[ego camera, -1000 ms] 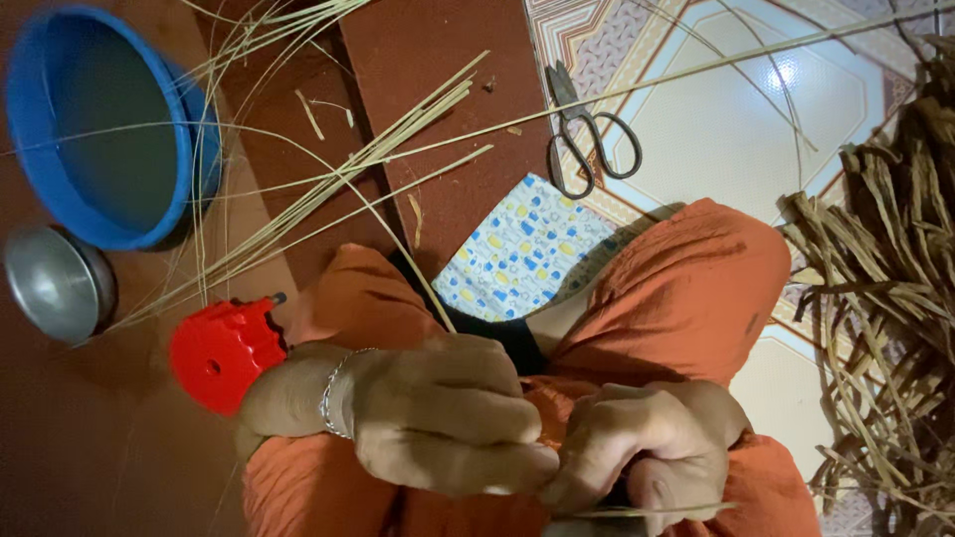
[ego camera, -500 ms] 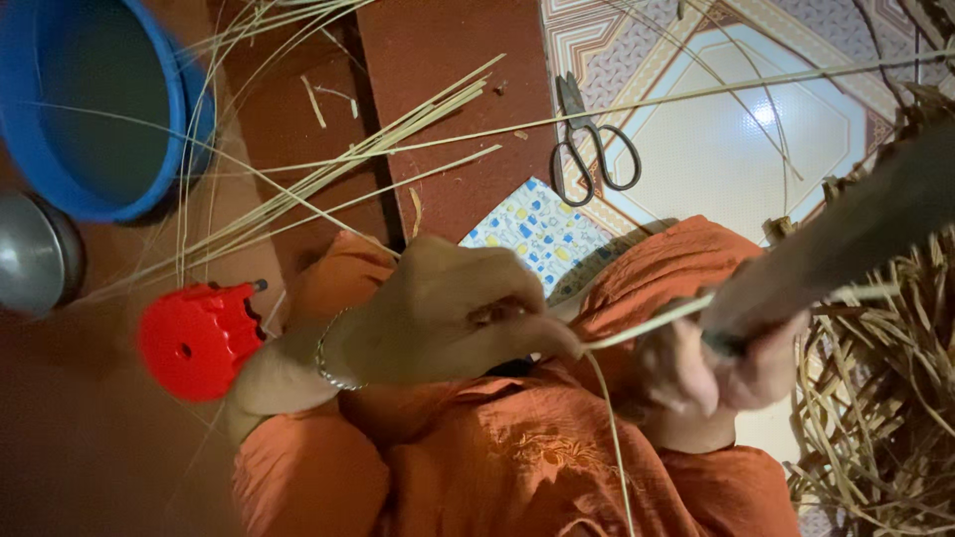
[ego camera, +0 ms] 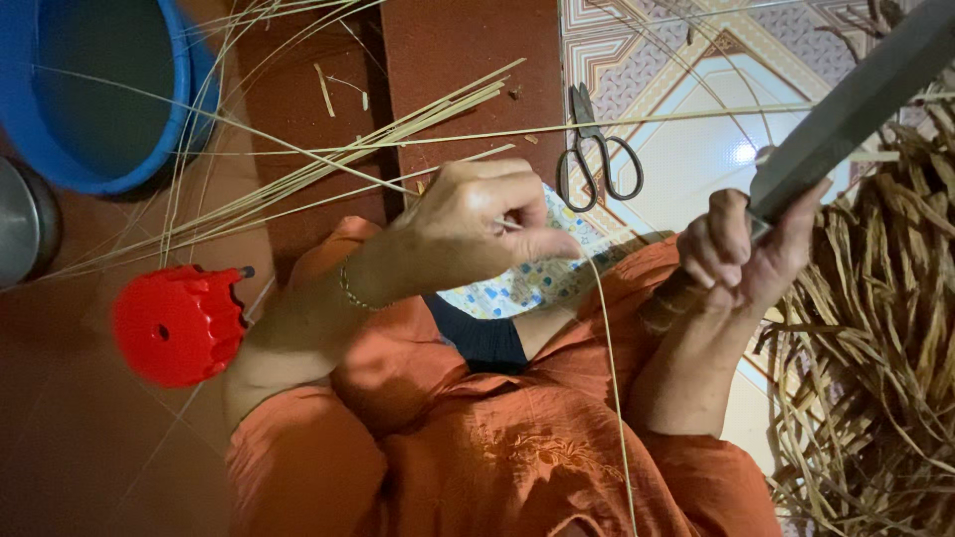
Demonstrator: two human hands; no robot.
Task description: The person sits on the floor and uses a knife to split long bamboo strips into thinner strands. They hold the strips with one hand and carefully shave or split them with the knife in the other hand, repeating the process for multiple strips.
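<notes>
Left hand point(ego camera: 468, 229) pinching a thin pale strip point(ego camera: 607, 368) trailing below the fingertips; right hand point(ego camera: 741, 254) clenched around a long knife point(ego camera: 856, 104).

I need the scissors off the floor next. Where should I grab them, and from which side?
Probably take the scissors at the two dark finger loops, the end nearest the person. They lie flat on the tiled floor, blades closed and pointing away, so come in from above on the near side. The left hand pinches a thin strip; the right hand grips a large blade.
</notes>
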